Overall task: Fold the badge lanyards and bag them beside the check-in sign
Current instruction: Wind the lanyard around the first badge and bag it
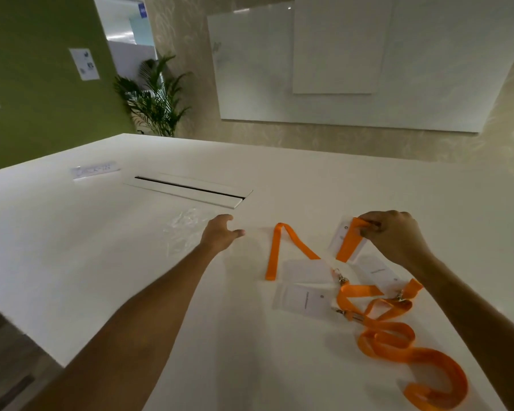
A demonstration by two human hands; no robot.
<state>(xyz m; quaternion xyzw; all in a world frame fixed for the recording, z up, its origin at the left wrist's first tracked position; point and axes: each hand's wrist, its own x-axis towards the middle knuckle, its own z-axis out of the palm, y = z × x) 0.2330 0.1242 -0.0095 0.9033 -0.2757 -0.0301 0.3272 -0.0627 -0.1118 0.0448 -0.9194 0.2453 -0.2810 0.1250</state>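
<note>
Several orange badge lanyards [392, 336] with clear badge holders lie tangled on the white table [72, 247] at the right. My right hand [393, 237] pinches a folded orange lanyard [349, 243] against its white badge card, lifted slightly off the table. One strap [279, 250] lies bent in an upside-down V to the left of it. My left hand [221, 232] hovers open with nothing in it beside a clear plastic bag [184, 226] lying flat. The small check-in sign [95, 170] stands at the far left of the table.
A cable slot with a raised white lid [190, 188] crosses the table between the sign and the bag. The table's left edge drops to the floor at lower left. A potted palm [155, 99] and a whiteboard [353, 63] stand beyond the far edge.
</note>
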